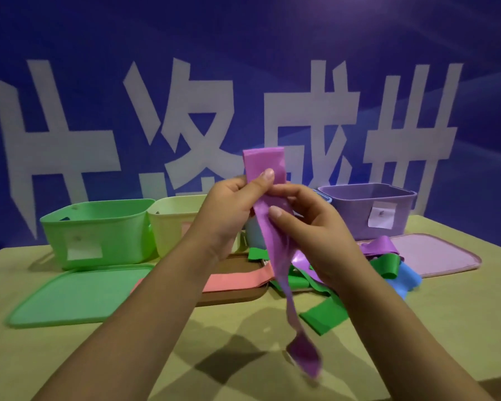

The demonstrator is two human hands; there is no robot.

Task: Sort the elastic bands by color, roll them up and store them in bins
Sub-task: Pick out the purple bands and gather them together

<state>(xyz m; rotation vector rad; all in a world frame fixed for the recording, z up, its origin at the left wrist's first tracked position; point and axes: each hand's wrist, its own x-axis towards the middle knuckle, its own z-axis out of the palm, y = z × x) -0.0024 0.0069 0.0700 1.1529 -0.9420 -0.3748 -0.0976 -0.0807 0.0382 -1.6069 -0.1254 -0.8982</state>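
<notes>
Nearest, at 6 o'clock, the loose tail of a purple band hangs blurred above the table, its lower end twisted. Both forearms rise from the bottom edge toward the centre.

At the centre both hands grasp that band in the air. The left hand pinches it with the thumb on the near face, and the band's flat top end stands up above the thumb toward 12 o'clock. The right hand, just at 4 o'clock of the left, pinches the band lower down, thumb on the front.

Beyond the hands a heap of bands lies on the table: a green band at 5 o'clock, a pink band at 7 o'clock lying over a brown lid, a blue band at 4 o'clock, and another purple one behind it.

At 8 o'clock lies a green lid; at 3 o'clock a lilac lid.

Farthest, in a row along the table's back: a green bin at 9 o'clock, touching it a pale yellow bin, a blue bin mostly hidden by the hands, and a purple bin at 2 o'clock. The green and purple bins each bear a white label. Behind stands a blue wall with large white characters.
</notes>
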